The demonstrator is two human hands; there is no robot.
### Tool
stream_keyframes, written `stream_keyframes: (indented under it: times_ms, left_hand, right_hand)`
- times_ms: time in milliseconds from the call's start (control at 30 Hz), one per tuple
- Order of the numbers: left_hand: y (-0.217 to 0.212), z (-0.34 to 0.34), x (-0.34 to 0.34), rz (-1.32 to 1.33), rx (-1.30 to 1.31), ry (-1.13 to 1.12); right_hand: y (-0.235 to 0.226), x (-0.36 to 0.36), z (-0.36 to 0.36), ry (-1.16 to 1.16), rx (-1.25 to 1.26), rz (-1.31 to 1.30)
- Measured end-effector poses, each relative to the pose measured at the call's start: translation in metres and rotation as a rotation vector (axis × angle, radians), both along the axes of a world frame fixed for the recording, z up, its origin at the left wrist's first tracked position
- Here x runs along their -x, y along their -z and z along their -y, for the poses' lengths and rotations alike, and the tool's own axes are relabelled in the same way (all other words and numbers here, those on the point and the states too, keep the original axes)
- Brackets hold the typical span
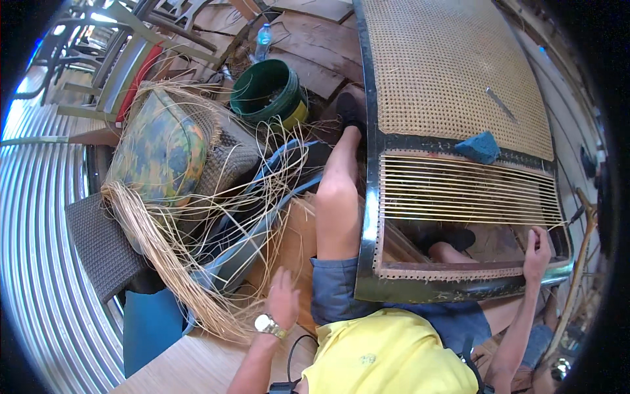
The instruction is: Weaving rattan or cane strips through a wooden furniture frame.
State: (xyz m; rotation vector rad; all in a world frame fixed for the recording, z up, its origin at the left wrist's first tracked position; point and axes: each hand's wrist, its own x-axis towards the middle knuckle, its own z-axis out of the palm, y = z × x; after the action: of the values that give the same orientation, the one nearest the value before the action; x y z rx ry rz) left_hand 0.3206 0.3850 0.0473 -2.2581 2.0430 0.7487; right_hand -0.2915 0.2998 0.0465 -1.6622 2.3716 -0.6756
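Observation:
Across my lap leans a dark wooden frame (369,217) with a row of small holes around its opening. Pale cane strands (459,190) run side by side across the upper part of that opening. My right hand (537,255) is at the opening's right side, just under the lowest strand, fingers bent together; what they pinch is hidden. My left hand (283,301), with a watch on its wrist, is raised with fingers stretched beside a large bundle of loose cane (177,269). A dark-handled pointed tool (576,215) sticks out at the frame's right edge.
Woven cane webbing (453,72) fills the frame's upper panel, with a blue block (479,148) on the rail below it. A green bucket (262,92) and a plastic bottle (263,41) stand beyond my left leg. A patterned cushion (161,151) lies at left, near stacked chairs (125,72).

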Motion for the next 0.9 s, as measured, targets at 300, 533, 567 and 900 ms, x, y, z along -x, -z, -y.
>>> stream_keyframes:
  times_ms: [300,533,567,900]
  left_hand:
    - [-0.080,0.228,0.076,-0.813,0.498,-0.115]
    - [0.093,0.436,-0.047,-0.207,0.140,-0.545]
    - [0.124,0.432,-0.057,-0.107,0.019,-0.532]
    - [0.143,0.346,-0.038,-0.872,0.244,-0.506]
  right_hand:
    - [-0.008,-0.007,-0.003,0.024,0.022,0.000]
    - [-0.003,-0.007,0.007,0.020,0.022,0.101]
    - [0.001,-0.007,0.010,0.027,0.010,0.144]
    - [0.005,0.007,0.004,0.048,-0.020,0.116]
